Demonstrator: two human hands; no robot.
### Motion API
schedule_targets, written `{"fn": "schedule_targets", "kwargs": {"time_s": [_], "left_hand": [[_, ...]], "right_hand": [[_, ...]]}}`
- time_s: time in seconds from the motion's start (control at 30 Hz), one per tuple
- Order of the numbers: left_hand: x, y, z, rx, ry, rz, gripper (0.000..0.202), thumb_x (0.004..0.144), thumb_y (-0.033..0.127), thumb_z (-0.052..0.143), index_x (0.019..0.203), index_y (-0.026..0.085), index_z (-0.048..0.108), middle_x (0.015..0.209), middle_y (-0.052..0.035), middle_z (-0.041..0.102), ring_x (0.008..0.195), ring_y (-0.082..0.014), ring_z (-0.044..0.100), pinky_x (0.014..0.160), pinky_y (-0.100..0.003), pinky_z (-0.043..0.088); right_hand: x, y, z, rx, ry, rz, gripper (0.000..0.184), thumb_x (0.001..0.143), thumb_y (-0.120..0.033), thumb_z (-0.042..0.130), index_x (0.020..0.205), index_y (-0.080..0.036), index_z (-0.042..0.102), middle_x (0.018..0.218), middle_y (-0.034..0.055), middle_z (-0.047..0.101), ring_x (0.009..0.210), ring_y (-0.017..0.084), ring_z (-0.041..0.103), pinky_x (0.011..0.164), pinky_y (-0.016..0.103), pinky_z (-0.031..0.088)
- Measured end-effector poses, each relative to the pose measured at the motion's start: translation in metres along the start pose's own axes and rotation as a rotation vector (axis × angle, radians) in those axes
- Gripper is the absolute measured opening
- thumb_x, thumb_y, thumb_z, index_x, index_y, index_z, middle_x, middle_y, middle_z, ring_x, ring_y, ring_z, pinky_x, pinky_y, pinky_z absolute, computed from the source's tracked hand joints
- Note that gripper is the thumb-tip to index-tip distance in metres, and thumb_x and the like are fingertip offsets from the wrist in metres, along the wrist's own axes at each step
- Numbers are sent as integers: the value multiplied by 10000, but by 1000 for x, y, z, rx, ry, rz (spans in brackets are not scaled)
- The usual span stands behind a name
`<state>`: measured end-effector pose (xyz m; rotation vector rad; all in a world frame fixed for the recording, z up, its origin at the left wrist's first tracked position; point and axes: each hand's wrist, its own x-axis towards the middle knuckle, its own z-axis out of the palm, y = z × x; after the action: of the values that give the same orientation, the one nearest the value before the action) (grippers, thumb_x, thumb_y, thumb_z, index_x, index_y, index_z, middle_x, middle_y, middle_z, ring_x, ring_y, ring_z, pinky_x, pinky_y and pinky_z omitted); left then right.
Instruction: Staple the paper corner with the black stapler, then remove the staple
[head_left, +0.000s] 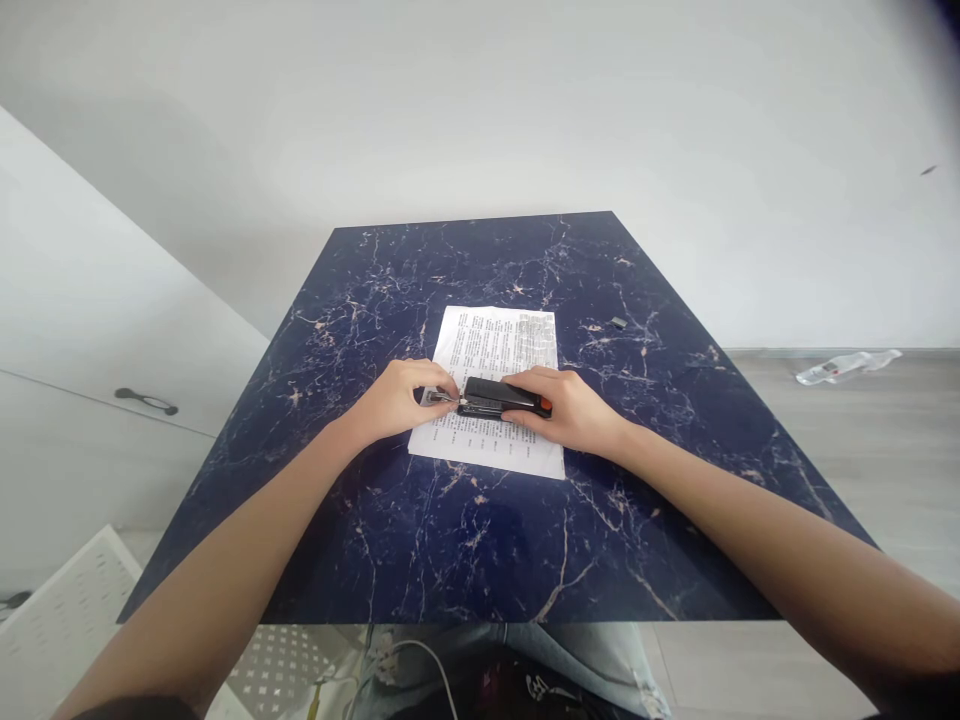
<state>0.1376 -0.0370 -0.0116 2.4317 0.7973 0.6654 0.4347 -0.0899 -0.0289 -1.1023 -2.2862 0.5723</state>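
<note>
A black stapler with an orange patch at its right end lies lengthwise from left to right over printed paper sheets. My right hand is closed around the stapler's right end, thumb on the near side and fingers on the far side. At its left end, my left hand pinches a small metal piece that sticks out of the stapler. The fingertips hide part of that piece, so I cannot tell its full shape. The sheets lie flat on the table under both hands.
The dark blue marble-patterned table stands against a white wall. A small dark strip lies right of the sheets. On the floor at right is a clear plastic package. A white perforated rack stands at lower left, below a cabinet handle.
</note>
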Motion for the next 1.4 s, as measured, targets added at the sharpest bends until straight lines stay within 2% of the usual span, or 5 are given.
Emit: {"fn": "schedule_targets", "kwargs": {"time_s": [0.43, 0.77, 0.97, 1.27, 1.4], "left_hand": [[-13, -22, -39, -57, -233, -86, 223, 932, 367, 703, 1124, 339, 813, 1139, -42, 795, 1050, -231, 739, 992, -437, 594], [2, -3, 12, 127, 26, -69, 48, 943, 279, 689, 958, 246, 720, 946, -19, 781, 884, -205, 674, 863, -388, 543], [7, -2, 29, 119, 52, -91, 70, 954, 164, 581, 927, 222, 610, 889, -17, 720, 838, -194, 659, 780, -334, 523], [4, -7, 14, 213, -34, -8, 114, 966, 348, 656, 950, 235, 662, 902, -23, 744, 822, -207, 644, 767, -343, 506], [0, -17, 0, 261, 213, -235, 237, 1022, 446, 571, 996, 235, 675, 921, -37, 750, 811, -205, 660, 798, -360, 517]], "right_hand": [[0, 4, -6, 5, -6, 8, 357, 970, -448, 668, 1258, -238, 704, 1101, 62, 751, 924, 224, 693, 802, 379, 556], [3, 9, -6, 71, 9, -25, 373, 950, -462, 710, 1253, -245, 731, 1122, 45, 775, 935, 212, 717, 793, 349, 549], [4, 7, -4, 12, 25, -14, 337, 931, -423, 731, 1234, -277, 734, 1098, 17, 784, 908, 205, 723, 770, 332, 535], [3, -12, 9, -285, 47, -18, 342, 993, -371, 645, 1288, -197, 637, 1102, 96, 751, 893, 241, 702, 697, 350, 535], [0, -16, 15, -253, 101, -77, 373, 1046, -339, 580, 1393, -203, 587, 1231, 117, 729, 995, 258, 714, 821, 409, 592]]}}
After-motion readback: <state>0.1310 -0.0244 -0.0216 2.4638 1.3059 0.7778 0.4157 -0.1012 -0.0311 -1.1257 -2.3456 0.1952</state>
